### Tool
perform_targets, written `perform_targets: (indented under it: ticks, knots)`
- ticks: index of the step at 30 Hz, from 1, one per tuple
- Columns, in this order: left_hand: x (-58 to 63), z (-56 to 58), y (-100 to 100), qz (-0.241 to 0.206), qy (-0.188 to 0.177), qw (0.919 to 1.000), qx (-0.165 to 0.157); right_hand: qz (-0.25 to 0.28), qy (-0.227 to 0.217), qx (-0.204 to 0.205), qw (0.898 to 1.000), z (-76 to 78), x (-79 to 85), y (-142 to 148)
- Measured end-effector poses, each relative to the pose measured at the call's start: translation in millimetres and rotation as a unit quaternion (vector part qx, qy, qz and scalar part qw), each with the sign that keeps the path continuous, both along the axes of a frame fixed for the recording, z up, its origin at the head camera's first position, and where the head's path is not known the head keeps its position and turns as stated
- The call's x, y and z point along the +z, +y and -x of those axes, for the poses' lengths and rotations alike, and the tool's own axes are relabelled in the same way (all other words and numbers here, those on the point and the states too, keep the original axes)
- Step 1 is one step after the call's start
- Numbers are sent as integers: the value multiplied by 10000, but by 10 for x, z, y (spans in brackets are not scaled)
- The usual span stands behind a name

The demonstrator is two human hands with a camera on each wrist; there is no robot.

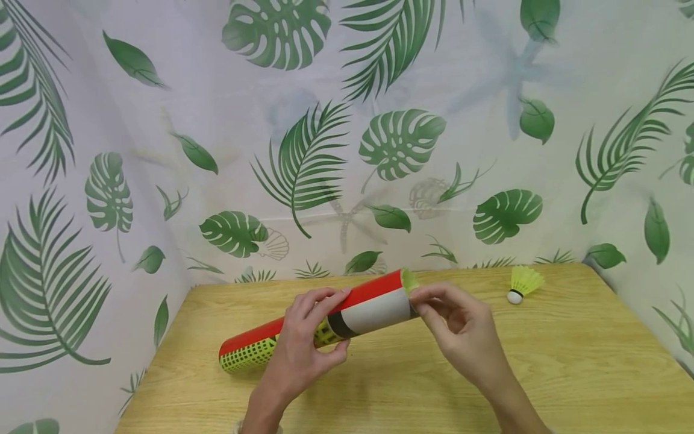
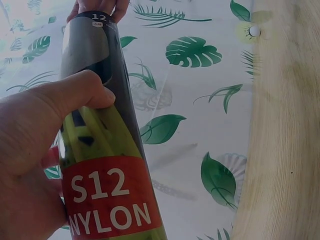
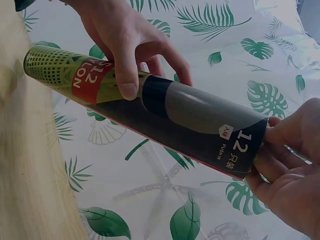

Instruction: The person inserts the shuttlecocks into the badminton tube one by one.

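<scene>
My left hand (image 1: 300, 340) grips a shuttlecock tube (image 1: 376, 310) around its middle, holding it tilted above the table with its right end higher. The tube is red, grey, black and yellow-green, with "S12 NYLON" printed on a red band (image 2: 112, 197). At the raised end, a yellow-green shuttlecock skirt (image 1: 408, 279) shows in the mouth. My right hand (image 1: 461, 328) has its thumb and curled fingers at that mouth, pinching the skirt's edge there; the fingertips (image 3: 270, 131) are partly hidden by the rim. Inside the tube I cannot see.
Another yellow-green shuttlecock with a white base (image 1: 515, 296) lies near the back right of the wooden table (image 1: 569, 361). A white cloth with green leaf prints (image 1: 461, 90) hangs behind the table and along both sides.
</scene>
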State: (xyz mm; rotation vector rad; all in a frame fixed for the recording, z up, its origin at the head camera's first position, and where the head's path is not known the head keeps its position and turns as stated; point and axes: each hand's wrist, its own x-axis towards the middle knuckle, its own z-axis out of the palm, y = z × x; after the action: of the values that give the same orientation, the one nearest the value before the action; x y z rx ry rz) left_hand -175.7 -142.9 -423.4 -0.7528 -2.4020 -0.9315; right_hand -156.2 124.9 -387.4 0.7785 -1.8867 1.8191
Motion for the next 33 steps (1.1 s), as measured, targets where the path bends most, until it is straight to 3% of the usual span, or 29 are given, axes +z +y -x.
perform_targets:
  ticks: [14, 18, 23, 30, 33]
  knots:
    - [-11, -2, -31, 75, -5, 10000, -17, -652, -506, 330, 9960, 13, 35, 14]
    - [-15, 7, -26, 82, -35, 10000, -28, -576, -378, 427, 9967, 37, 62, 61]
    - [-7, 24, -25, -44, -26, 10000, -76, -86, 50, 609, 9981, 121, 104, 274]
    - [-5, 23, -56, -144, -85, 9999, -6, -26, -230, -376, 9990, 307, 28, 775]
    - [-7, 20, -65, -146, -102, 9998, 16, -226, -98, -920, 9955, 406, -51, 974]
